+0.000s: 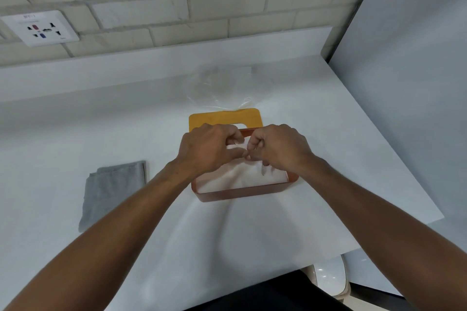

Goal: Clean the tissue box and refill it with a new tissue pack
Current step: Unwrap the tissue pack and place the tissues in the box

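Observation:
A reddish-brown tissue box (235, 194) stands open on the white counter, filled with white tissues (242, 177). Both hands are over its far half. My left hand (204, 149) and my right hand (280, 149) have their fingers curled and pinch the top tissue between them near the middle of the box. The box's yellow lid (217, 117), with an oval slot, lies flat just behind the box, partly hidden by my hands.
A folded grey cloth (113, 192) lies to the left of the box. A clear plastic wrapper (222, 91) lies behind the lid. A wall socket (43, 28) is at the upper left. A white panel rises on the right, and the counter's edge runs diagonally at right.

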### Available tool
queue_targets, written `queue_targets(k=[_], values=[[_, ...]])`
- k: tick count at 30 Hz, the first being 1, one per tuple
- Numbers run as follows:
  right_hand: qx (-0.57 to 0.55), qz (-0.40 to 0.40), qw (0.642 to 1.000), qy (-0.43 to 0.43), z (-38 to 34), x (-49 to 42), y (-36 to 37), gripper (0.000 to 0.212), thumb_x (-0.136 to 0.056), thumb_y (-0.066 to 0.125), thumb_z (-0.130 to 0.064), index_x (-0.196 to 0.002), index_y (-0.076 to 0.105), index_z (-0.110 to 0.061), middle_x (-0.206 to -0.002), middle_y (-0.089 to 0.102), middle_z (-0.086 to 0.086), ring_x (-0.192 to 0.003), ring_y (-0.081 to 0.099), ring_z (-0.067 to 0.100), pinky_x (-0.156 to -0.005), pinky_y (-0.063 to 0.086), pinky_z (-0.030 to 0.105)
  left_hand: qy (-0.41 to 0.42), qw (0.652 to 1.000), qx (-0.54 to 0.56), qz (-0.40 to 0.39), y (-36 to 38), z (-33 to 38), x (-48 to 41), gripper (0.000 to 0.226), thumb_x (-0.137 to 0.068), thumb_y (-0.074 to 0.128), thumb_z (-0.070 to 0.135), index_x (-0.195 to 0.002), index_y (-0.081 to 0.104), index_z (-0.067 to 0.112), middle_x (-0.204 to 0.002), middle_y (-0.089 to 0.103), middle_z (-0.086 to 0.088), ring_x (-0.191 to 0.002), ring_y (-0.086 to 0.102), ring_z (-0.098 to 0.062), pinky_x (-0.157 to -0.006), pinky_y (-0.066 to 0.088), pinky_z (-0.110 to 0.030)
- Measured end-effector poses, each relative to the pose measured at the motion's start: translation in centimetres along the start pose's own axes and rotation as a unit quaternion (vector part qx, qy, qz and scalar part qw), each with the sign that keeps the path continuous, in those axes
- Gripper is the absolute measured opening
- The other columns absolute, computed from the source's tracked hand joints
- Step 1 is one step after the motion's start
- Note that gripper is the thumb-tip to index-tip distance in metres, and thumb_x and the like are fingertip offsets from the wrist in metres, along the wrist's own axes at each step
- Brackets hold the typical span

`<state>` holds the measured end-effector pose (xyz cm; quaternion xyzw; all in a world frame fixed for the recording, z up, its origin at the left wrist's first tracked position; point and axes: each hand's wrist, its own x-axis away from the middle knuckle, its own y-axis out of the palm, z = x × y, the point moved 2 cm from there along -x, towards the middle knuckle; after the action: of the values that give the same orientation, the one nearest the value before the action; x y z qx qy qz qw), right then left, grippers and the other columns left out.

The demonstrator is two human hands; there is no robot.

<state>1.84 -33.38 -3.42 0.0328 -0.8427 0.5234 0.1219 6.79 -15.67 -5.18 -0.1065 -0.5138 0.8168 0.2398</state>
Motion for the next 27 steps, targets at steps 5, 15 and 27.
queue_targets(k=[5, 15, 27], values=[[-0.052, -0.006, 0.999, 0.000, 0.2, -0.4, -1.2, 0.028, -0.072, 0.077, -0.058, -0.086, 0.069, -0.036, -0.075, 0.071, -0.019, -0.055, 0.067, -0.002, -0.073, 0.052, 0.028, 0.000, 0.999, 0.003, 0.054, -1.8, -0.5, -0.5, 0.030, -0.085, 0.064, 0.073, -0.099, 0.070, 0.047, -0.081, 0.066, 0.031, -0.078, 0.057, 0.005, -0.063, 0.036, -0.022], [-0.149, 0.096, 0.984, 0.016, 1.6, -2.4, -4.2, 0.015, -0.083, 0.071, -0.046, -0.077, 0.072, -0.032, -0.071, 0.072, -0.018, -0.059, 0.068, 0.003, -0.069, 0.055, 0.028, -0.093, 0.977, 0.070, 0.182, -4.1, -3.0, -1.8, 0.027, -0.095, 0.059, 0.060, -0.084, 0.066, 0.037, -0.084, 0.068, 0.018, -0.085, 0.066, -0.015, -0.070, 0.047, -0.032], [-0.283, -0.088, 0.923, 0.244, 5.3, -9.1, -0.4, 0.039, -0.090, 0.067, -0.041, -0.098, 0.067, -0.003, -0.084, 0.068, 0.009, -0.070, 0.063, 0.021, -0.069, 0.053, 0.034, -0.359, 0.855, 0.370, -0.056, -1.9, -6.8, -4.9, 0.071, -0.093, 0.053, 0.076, -0.134, 0.053, 0.017, -0.126, 0.060, -0.011, -0.108, 0.063, -0.035, -0.097, 0.052, -0.052]])
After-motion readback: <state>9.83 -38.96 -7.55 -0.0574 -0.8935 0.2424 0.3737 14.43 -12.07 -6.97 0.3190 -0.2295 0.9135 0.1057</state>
